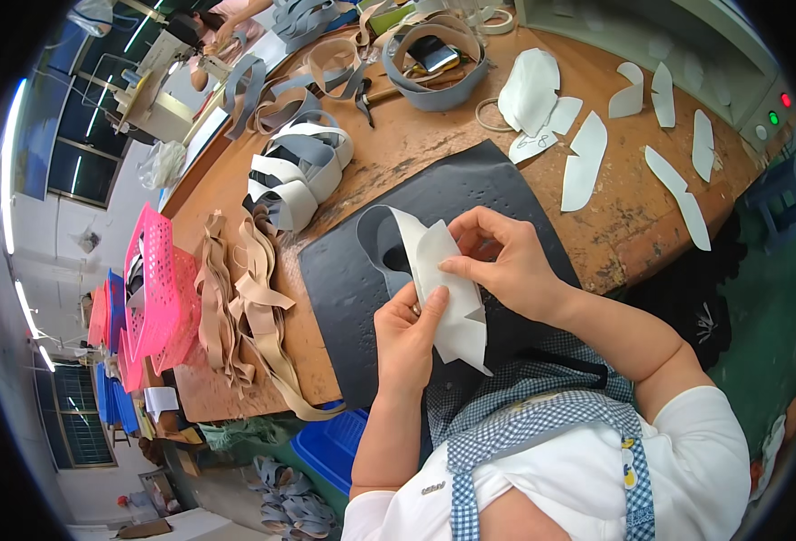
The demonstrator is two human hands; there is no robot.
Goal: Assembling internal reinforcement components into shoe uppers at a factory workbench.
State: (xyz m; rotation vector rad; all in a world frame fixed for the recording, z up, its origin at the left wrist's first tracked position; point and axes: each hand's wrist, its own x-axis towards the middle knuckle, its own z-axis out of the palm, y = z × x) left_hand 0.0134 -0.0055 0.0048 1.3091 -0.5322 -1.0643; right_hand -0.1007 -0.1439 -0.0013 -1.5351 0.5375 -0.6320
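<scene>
White curved fabric-lined shoe-upper piece (448,288) pinched between both hands

Left hand (407,338) grips its lower edge, right hand (506,266) its upper; grey pieces (294,176) lie stacked beyond on the bench (398,153); tan strips (245,307) wait leftward.

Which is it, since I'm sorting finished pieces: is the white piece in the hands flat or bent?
Bent: the white piece curves between left hand and right hand, its grey-lined top curling over the dark mat.
</scene>
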